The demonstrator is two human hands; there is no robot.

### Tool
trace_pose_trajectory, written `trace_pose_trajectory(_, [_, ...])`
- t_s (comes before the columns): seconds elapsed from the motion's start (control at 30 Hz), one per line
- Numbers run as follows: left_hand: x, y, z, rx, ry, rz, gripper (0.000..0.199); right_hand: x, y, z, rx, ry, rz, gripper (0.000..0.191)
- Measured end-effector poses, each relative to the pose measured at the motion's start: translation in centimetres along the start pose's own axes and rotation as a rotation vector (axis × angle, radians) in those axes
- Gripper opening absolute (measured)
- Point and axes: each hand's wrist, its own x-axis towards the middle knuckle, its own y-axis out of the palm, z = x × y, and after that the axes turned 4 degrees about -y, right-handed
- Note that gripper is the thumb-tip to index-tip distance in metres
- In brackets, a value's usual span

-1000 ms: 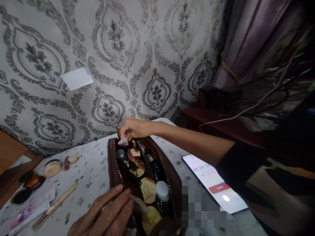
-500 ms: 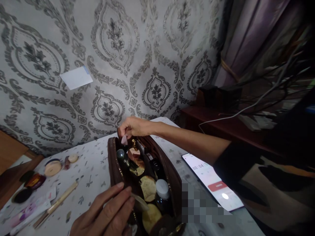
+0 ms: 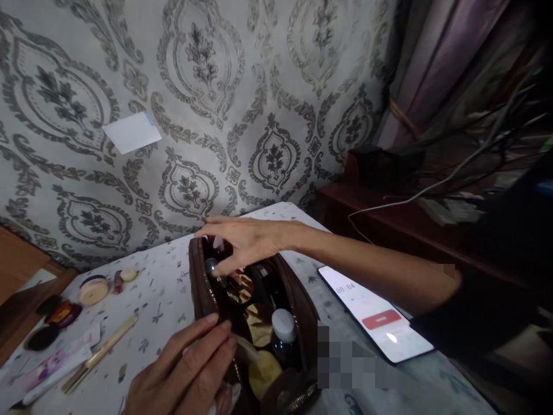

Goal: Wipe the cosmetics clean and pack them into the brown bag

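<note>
A brown zip-up cosmetic bag (image 3: 199, 288) lies open on the cloth, filled with bottles and jars. My right hand (image 3: 248, 239) is over its far end, fingers spread. Its thumb touches or nearly touches a round clear bottle cap (image 3: 211, 267); a pale pink piece (image 3: 218, 242) shows beneath the fingers. My left hand (image 3: 185, 366) is closed at the near left rim, fingers pressed together, thumb hidden. Something translucent shows by its fingertips, but what it holds is unclear. Inside are a white-capped dark bottle (image 3: 284, 340), a gold-topped item (image 3: 259, 325) and a yellow round item (image 3: 264, 373).
At left lie a tube (image 3: 56, 369), a gold-handled brush (image 3: 101, 351), a compact (image 3: 94, 290) and small jars (image 3: 63, 314). A phone (image 3: 380, 317) with a running timer rests right of the bag. Patterned wallpaper (image 3: 276, 155) rises behind; a cable (image 3: 406, 203) hangs at right.
My right hand has opened from a pinch and come nearer along the bag, its thumb now by the round cap. The pink piece stays at the bag's far end. My left hand has barely moved.
</note>
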Motion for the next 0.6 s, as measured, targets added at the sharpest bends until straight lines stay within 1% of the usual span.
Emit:
trace_pose_trajectory(0.07, [-0.1,0.0,0.0,-0.006,-0.002,0.012,0.031,0.1,0.4,1.1,-0.086,0.042,0.042,0.078])
trace_pose_trajectory(0.2, [-0.1,-0.2,0.2,0.002,0.01,0.035,0.031,0.9,1.8,2.5,-0.237,0.165,0.044,0.072])
trace_pose_trajectory(0.3, [0.0,-0.3,0.2,0.004,0.019,0.036,0.029,1.3,2.4,2.7,-0.304,0.237,0.062,0.066])
trace_pose_trajectory(0.37, [0.0,-0.3,0.2,0.003,0.014,0.032,0.028,1.5,2.5,2.6,-0.32,0.258,0.078,0.062])
trace_pose_trajectory(0.5, [-0.1,-0.2,0.1,-0.004,0.009,0.034,0.029,1.6,2.2,2.5,-0.314,0.281,0.095,0.054])
trace_pose_trajectory(0.6, [-0.2,-0.2,0.1,-0.01,-0.009,0.039,0.03,1.8,2.0,2.7,-0.308,0.295,0.081,0.048])
